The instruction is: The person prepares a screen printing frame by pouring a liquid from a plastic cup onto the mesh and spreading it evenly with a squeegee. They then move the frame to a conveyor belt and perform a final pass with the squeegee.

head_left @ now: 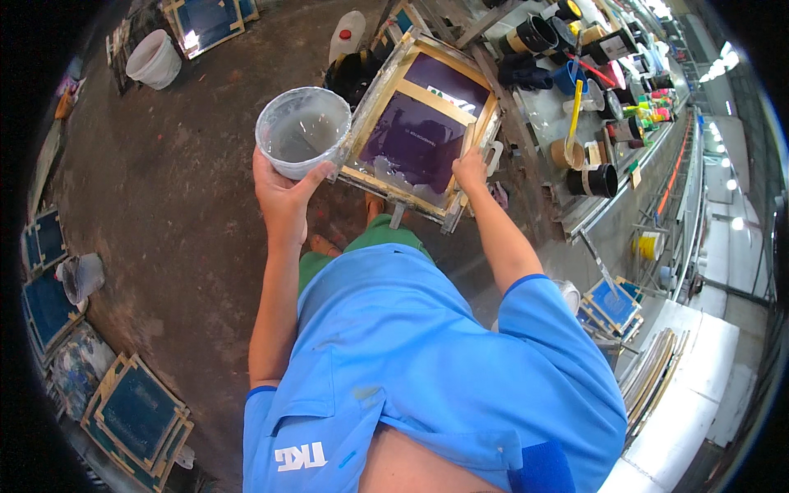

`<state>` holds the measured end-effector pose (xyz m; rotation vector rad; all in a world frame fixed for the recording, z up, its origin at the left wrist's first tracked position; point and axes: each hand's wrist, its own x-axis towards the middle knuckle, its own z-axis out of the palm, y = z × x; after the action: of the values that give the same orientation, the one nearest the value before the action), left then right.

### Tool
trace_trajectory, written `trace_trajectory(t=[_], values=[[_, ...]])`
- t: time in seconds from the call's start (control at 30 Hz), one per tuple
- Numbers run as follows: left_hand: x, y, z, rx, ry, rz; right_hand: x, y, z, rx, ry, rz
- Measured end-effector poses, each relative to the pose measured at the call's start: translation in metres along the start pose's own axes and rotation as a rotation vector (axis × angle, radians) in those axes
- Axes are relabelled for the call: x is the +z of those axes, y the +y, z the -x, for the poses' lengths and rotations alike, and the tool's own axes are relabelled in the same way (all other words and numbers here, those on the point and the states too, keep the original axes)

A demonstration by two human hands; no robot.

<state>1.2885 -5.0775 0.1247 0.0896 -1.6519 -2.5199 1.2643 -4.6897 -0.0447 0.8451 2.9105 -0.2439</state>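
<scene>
My left hand (283, 189) grips a translucent white bucket (302, 131) with grayish liquid in it, held up at the left of a screen frame. The frame (393, 111), wood-edged with dark purple mesh (415, 148) and pale smears at its lower part, rests tilted on a metal stand (397, 212). My right hand (468, 171) is closed on a narrow wooden piece (468, 138) at the frame's right side; whether that piece is separate from the frame I cannot tell.
A bench (542, 135) at the right holds several ink pots (590, 181) and sticks. Blue screens (136, 411) lean at the lower left and upper left, beside a white bucket (154, 57). A jug (347, 37) and black container (349, 74) stand beyond the stand.
</scene>
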Motion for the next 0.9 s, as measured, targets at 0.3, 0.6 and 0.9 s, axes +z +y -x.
trace_trajectory(t=[0.3, 0.6, 0.9], values=[[-0.004, 0.002, -0.008, 0.031, 0.029, 0.069, 0.012, 0.009, 0.054, 0.088, 0.036, -0.125], [-0.006, 0.001, -0.010, 0.012, 0.023, 0.106, 0.028, -0.067, 0.050, -0.045, 0.056, -0.261], [-0.020, 0.008, -0.001, -0.012, 0.062, 0.027, 0.006, -0.052, 0.080, -0.771, 0.060, -0.222]])
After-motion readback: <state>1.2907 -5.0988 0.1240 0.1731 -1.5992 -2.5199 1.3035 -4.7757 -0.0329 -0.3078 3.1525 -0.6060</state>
